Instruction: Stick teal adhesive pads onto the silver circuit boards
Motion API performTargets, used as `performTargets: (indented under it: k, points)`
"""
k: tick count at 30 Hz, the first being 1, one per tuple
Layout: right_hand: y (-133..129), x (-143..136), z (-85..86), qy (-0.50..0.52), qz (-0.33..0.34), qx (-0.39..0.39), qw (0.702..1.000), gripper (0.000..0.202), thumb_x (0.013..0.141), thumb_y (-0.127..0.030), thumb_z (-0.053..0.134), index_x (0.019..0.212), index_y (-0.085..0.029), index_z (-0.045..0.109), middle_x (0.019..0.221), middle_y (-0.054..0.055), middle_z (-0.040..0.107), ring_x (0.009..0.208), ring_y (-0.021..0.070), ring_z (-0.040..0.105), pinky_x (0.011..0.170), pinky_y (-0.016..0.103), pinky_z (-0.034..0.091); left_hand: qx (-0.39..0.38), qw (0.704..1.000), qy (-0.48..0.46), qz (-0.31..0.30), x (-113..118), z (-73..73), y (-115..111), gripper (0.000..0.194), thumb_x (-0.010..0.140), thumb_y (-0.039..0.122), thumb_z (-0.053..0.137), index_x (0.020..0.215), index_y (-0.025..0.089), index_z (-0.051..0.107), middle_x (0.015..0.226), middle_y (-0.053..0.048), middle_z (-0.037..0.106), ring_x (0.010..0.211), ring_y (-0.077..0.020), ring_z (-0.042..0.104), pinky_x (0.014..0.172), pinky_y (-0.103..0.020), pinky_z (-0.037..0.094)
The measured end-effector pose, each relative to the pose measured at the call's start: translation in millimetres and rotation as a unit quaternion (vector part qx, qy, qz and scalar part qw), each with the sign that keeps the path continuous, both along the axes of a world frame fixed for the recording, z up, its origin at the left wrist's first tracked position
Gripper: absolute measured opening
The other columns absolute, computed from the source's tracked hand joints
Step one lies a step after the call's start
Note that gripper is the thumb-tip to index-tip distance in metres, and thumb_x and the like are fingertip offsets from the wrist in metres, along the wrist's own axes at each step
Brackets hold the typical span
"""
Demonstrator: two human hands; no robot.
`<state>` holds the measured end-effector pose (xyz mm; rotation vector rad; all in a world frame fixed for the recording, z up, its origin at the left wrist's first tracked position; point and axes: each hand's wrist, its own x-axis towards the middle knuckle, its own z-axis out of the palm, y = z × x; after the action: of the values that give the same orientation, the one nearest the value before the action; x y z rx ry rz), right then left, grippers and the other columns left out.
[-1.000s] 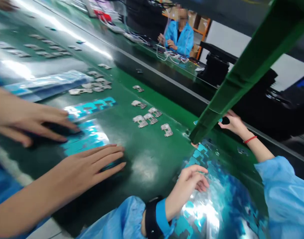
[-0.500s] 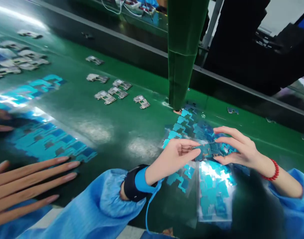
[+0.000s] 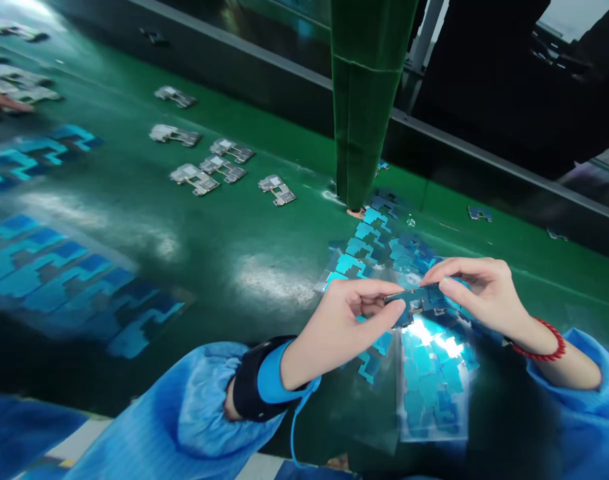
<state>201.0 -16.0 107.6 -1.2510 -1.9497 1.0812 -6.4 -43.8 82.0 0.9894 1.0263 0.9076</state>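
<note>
Between my two hands is a dark circuit board (image 3: 418,301), raised above the green bench. My left hand (image 3: 352,325) pinches its left end between thumb and fingers. At the board's right end, my right hand (image 3: 479,293) has thumb and fingers closed on it. Below the board lies a clear sheet of shiny blue film pieces (image 3: 432,393). More blue film cut-outs (image 3: 357,250) lie on a sheet behind my left hand. A black and blue wrist strap (image 3: 267,380) with a cord circles my left wrist.
Several circuit boards (image 3: 194,179) lie on the green bench (image 3: 224,233) to the left. A green post (image 3: 367,113) rises ahead of my hands. Further blue film sheets (image 3: 69,267) lie at left, and a co-worker's hand (image 3: 4,101) touches boards at the far left edge.
My right thumb and fingers have closed on the board's right end, where they were spread around it before. The co-worker's hands have left the blue sheet; one hand now shows at the far-left boards.
</note>
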Motion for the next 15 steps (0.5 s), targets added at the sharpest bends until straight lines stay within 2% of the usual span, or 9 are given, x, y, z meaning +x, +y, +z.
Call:
performTargets:
  k: [5, 9, 12, 15]
  points:
    - [0.8, 0.8, -2.2, -0.002, -0.005, 0.007, 1.000, 0.021, 0.086, -0.034, 0.065, 0.071, -0.020, 0.071, 0.075, 0.004, 0.072, 0.068, 0.0170, 0.065, 0.066, 0.029, 0.053, 0.001, 1.000, -0.015, 0.005, 0.3, -0.7, 0.6, 0.011, 0.067, 0.020, 0.070, 0.076, 0.017, 0.075, 0.053, 0.004, 0.059, 0.045, -0.0085, 0.050, 0.049, -0.023, 0.046]
    - [1.5, 3.0, -2.1, -0.017, -0.028, -0.018, 0.999, 0.029, 0.088, -0.041, 0.062, 0.071, -0.020, 0.071, 0.075, 0.004, 0.072, 0.067, 0.0173, 0.064, 0.061, 0.028, 0.052, 0.000, 0.999, -0.036, -0.001, 0.2, -2.8, 2.0, 0.009, 0.069, 0.019, 0.070, 0.076, 0.016, 0.074, 0.049, 0.005, 0.056, 0.044, -0.0086, 0.048, 0.047, -0.023, 0.043]
    - [0.6, 4.2, -4.2, 0.003, -0.057, -0.053, 0.997, 0.032, 0.090, -0.045, 0.058, 0.074, -0.021, 0.072, 0.075, 0.003, 0.071, 0.071, 0.0178, 0.066, 0.067, 0.028, 0.054, -0.029, 0.998, -0.041, 0.023, 0.5, -5.5, 3.8, 0.011, 0.069, 0.021, 0.072, 0.078, 0.015, 0.072, 0.057, 0.002, 0.063, 0.051, -0.0111, 0.056, 0.051, -0.024, 0.045]
    - [-1.0, 1.0, -8.5, 0.064, -0.048, -0.108, 0.991, 0.030, 0.090, -0.047, 0.058, 0.086, -0.020, 0.072, 0.082, 0.005, 0.073, 0.076, 0.0191, 0.069, 0.074, 0.030, 0.057, -0.067, 0.993, -0.065, 0.068, 3.1, -8.9, 4.9, 0.018, 0.068, 0.023, 0.075, 0.081, 0.015, 0.066, 0.068, 0.001, 0.067, 0.063, -0.0120, 0.062, 0.063, -0.024, 0.050]
